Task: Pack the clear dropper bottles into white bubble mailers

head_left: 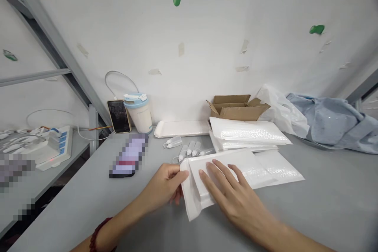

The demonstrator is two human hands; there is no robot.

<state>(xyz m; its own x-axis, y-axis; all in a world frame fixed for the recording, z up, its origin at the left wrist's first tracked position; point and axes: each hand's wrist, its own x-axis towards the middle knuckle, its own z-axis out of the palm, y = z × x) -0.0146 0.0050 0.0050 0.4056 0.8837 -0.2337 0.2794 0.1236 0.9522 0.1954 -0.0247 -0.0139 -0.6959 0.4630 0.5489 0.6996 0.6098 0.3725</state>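
A white bubble mailer [193, 199] lies slanted on the grey table under both hands. My left hand [169, 183] pinches its left end between thumb and fingers. Flat across its top rests my right hand [233, 193], fingers spread and pressing lightly on the surface. Another white mailer [277, 169] extends to the right, partly hidden by the right hand. Just beyond the left hand sit several small clear plastic bottles [189, 149]. Behind them is a stack of white bubble mailers [248, 130].
A long white packet [183, 128] lies by the wall, beside an open cardboard box [239, 108]. A lidded cup [138, 114], a charging phone [119, 116] and a second phone [130, 155] stand at left. A plastic bag [280, 110] and blue cloth [330, 122] fill the back right.
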